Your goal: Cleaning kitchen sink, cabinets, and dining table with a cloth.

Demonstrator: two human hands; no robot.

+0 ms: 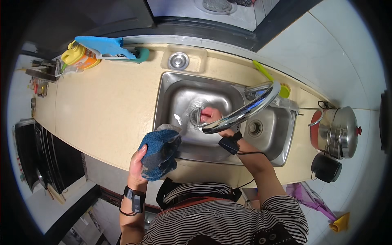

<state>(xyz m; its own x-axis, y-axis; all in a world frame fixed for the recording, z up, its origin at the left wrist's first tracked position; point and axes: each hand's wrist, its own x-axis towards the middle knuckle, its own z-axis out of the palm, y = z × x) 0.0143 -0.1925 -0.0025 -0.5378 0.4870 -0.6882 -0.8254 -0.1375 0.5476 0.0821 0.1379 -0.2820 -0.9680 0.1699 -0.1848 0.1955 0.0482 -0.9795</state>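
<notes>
My left hand (139,162) grips a bunched blue and grey cloth (159,153) over the front left edge of the steel sink (180,92). Down in the larger basin, my right hand (212,114) is at the round drain strainer (196,117), its fingers against the strainer's right side; whether they hold it is unclear, as the hand is blurred. The curved chrome faucet (245,110) passes above my right wrist and hides part of it. Some water lies around the drain. To the right is the smaller basin (269,134) with its own drain.
Behind the sink, a shallow tray (200,59) holds a metal strainer (178,61). A green brush (284,91) lies behind the faucet. A yellow jug (81,58) and blue cloth (101,47) stand back left. On the right are a steel pot (343,131) and a black container (326,167).
</notes>
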